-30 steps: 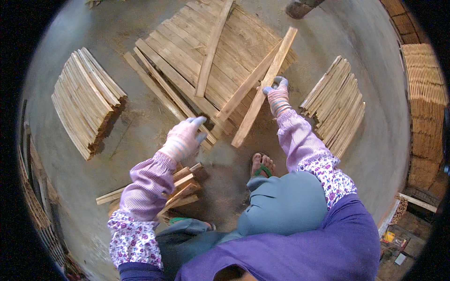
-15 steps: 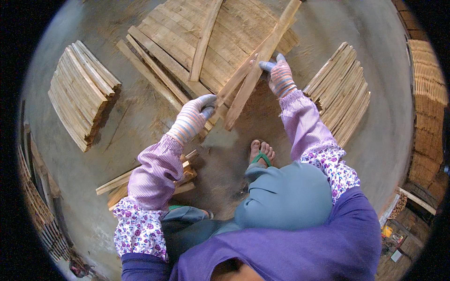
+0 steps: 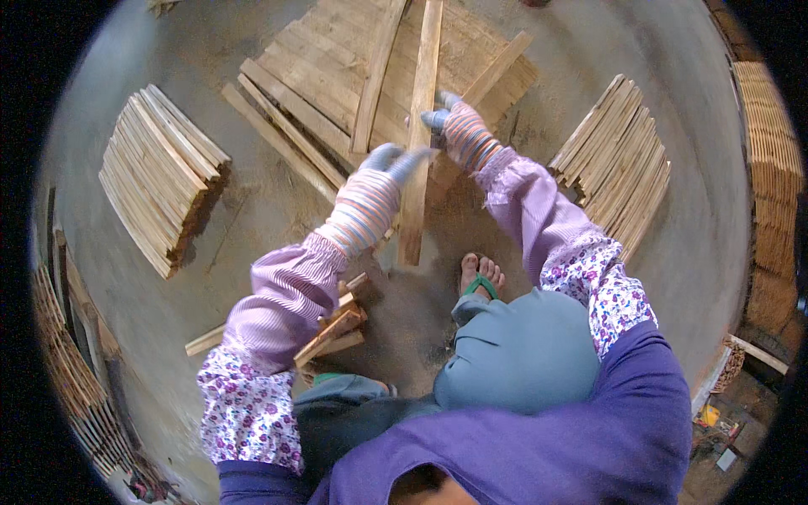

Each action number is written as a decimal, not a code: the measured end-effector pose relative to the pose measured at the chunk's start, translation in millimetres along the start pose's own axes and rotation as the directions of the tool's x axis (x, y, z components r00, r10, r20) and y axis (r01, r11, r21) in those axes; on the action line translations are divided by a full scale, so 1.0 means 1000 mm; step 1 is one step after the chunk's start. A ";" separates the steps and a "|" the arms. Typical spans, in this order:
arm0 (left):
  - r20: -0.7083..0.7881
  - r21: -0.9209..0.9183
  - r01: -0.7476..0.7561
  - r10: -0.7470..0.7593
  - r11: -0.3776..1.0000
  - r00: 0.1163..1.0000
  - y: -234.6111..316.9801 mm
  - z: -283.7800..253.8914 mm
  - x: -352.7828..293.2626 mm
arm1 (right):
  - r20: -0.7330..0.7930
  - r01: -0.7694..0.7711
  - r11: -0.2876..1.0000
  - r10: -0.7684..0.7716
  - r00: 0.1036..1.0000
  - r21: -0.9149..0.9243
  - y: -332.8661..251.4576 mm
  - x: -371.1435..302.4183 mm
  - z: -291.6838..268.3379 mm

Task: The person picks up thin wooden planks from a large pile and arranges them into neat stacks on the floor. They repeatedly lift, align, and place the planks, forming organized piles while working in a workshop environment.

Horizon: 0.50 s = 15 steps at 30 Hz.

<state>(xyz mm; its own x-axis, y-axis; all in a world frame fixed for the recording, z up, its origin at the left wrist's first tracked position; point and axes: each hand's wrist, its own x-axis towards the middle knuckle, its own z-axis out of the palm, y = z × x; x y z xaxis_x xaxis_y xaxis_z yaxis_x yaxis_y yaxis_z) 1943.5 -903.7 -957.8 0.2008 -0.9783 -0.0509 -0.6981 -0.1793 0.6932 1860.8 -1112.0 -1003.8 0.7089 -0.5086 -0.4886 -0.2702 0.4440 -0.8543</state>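
Note:
A long wooden strip (image 3: pixel 418 151) stands nearly upright in the picture, over the lower part of a wide pile of flat boards (image 3: pixel 320 63). At its right edge my right hand (image 3: pixel 471 135), in a striped glove with grey fingertips, grips it between thumb and fingers. My left hand (image 3: pixel 366 206), gloved alike, is just left of the strip; its fingers reach out toward the strip's face, slightly blurred, and seem to hold nothing. Another strip (image 3: pixel 498 69) slants across the boards beyond my right hand. One more strip (image 3: pixel 379 76) lies across the pile's middle.
Neat stacks of strips lie on the concrete floor, one at left (image 3: pixel 160 177) and one at right (image 3: pixel 619 160). Loose strips (image 3: pixel 286 126) border the board pile's left side. Short wood pieces (image 3: pixel 332 328) sit near my left foot. Tall stacked slats (image 3: pixel 770 168) line the right edge.
The long strip has swung from a rightward slant to nearly upright. My right hand moved left with it. My left hand, closed on a strip's end before, has let go and its fingers are extended.

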 end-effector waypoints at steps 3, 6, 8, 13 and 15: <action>-0.028 -0.478 0.357 -0.421 0.802 0.907 -0.013 0.039 0.015 | -0.150 0.162 0.975 -0.184 0.971 -0.150 0.028 0.030 -0.044; 0.393 -0.731 0.535 -0.380 0.423 0.838 -0.026 0.045 -0.017 | -0.152 0.018 0.989 0.004 0.988 0.145 0.027 0.026 -0.016; 0.316 -0.866 0.395 -0.277 0.306 0.908 -0.011 0.058 -0.012 | -0.076 0.014 0.949 0.010 0.997 0.314 0.030 0.019 -0.044; 0.410 -0.749 0.514 -0.316 0.418 0.855 -0.004 0.036 -0.009 | 0.055 -0.257 0.948 0.251 0.966 0.188 0.039 -0.044 -0.018; 0.130 -0.562 0.391 -0.388 0.729 0.912 -0.019 0.044 0.002 | 0.049 -0.183 0.966 0.177 0.983 0.182 0.048 -0.056 -0.018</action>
<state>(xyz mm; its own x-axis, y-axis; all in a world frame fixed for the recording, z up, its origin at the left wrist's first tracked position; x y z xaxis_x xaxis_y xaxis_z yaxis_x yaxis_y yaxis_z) 1926.7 -906.6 -1003.2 0.3648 -0.8364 -0.4092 -0.0448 -0.4547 0.8895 1796.2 -1075.6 -1020.2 0.6811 -0.3853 -0.6226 -0.2721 0.6562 -0.7038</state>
